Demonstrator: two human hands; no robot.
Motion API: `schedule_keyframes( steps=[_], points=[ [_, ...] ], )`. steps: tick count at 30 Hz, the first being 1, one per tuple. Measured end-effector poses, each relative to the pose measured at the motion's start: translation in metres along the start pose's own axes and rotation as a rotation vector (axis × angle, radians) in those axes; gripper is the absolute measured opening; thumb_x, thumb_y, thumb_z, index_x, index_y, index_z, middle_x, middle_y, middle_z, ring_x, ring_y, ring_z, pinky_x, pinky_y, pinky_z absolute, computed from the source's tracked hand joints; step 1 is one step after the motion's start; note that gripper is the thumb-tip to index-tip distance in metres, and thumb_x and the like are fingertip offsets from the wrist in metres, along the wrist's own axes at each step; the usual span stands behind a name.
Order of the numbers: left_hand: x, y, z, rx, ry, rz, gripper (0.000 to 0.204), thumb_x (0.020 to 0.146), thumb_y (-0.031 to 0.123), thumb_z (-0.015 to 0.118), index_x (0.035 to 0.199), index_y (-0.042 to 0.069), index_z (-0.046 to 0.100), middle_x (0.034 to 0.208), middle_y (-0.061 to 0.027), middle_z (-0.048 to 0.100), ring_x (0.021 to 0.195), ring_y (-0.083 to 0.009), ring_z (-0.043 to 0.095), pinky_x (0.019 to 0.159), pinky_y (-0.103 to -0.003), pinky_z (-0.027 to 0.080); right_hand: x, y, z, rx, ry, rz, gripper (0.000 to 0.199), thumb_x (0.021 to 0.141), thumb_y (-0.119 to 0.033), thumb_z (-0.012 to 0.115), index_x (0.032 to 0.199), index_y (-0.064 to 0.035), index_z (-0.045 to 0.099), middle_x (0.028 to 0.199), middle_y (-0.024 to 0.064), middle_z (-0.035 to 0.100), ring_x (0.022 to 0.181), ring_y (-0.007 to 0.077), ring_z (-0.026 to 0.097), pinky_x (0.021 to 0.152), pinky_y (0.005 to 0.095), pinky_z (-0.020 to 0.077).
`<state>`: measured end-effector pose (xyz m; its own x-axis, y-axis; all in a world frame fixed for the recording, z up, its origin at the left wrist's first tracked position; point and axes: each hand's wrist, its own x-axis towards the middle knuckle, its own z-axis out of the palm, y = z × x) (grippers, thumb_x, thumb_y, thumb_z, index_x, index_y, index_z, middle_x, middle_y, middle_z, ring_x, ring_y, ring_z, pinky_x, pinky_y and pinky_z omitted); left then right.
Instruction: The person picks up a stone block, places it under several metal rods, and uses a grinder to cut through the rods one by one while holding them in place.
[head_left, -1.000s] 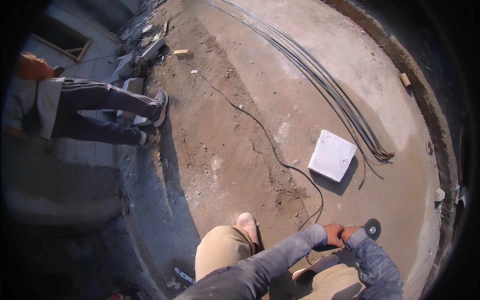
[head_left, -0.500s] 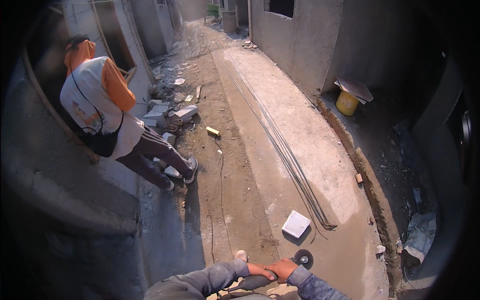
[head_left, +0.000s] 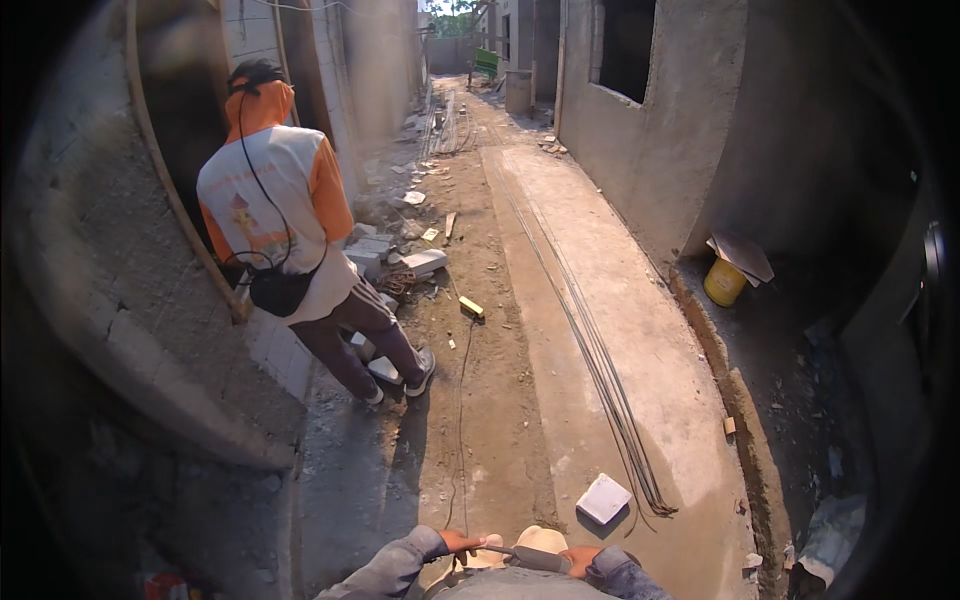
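Note:
In front of my body lies a dark grey angle grinder (head_left: pixel 541 558), roughly level. My right hand (head_left: pixel 579 561) is closed around its right end; the cutting disc is out of sight. At the left, my left hand (head_left: pixel 461 543) is closed on the thin dark cord end that leads off the grinder's tail. My light-coloured shoes (head_left: pixel 543 539) show just beyond the tool. A white block (head_left: pixel 603 499) rests on the concrete ahead of my right hand, and neither hand touches it.
A person (head_left: pixel 275 210) in an orange-and-white top stands ahead left, back turned. Long steel bars (head_left: pixel 600 370) run along the concrete strip (head_left: pixel 640 330). A cable leads to a yellow power strip (head_left: pixel 471 307). Rubble blocks (head_left: pixel 425 262) lie left; a trench edge and yellow bucket (head_left: pixel 724 283) are right.
My view has lifted toward the far end of the lane. My hands have moved apart: the left shifted left to the cord end. The grinder's disc, visible before, has gone out of sight.

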<state>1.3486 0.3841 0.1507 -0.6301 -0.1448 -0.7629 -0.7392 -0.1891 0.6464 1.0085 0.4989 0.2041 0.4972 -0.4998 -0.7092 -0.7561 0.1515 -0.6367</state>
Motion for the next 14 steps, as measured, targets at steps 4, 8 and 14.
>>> schedule_keyframes(
  steps=[4,8,14],
  points=[
    [-0.002,0.014,0.002,0.335,0.202,0.019,0.064,0.081,0.065,0.045,0.113,0.013,0.062,0.096,-0.0072,0.067,0.096,-0.0252,0.061,0.082,-0.038,0.043,-0.022,0.067,-0.011,0.027,0.068,0.199,0.056,0.064,-0.031,0.064,0.115,-0.0097,0.059,0.097,0.0152,0.066,0.093,0.0276,0.062,0.082,0.0361,0.0458],
    [0.045,0.022,0.004,0.632,0.386,-0.004,0.042,0.079,0.041,0.056,0.115,0.019,0.059,0.095,-0.0105,0.066,0.098,-0.0292,0.060,0.082,-0.044,0.043,-0.054,0.138,-0.019,0.228,0.083,0.343,0.053,0.062,-0.030,0.069,0.109,-0.0090,0.061,0.092,0.0091,0.067,0.085,0.0219,0.063,0.079,0.0341,0.0468],
    [0.128,0.084,-0.059,0.773,0.466,-0.034,0.034,0.077,0.024,0.054,0.110,0.020,0.060,0.100,-0.0087,0.065,0.099,-0.0272,0.060,0.081,-0.046,0.042,-0.136,0.274,0.015,0.732,0.181,0.604,0.042,0.064,-0.028,0.068,0.102,-0.0106,0.066,0.082,0.0095,0.067,0.076,0.0168,0.063,0.074,0.0300,0.0493]
  ],
)
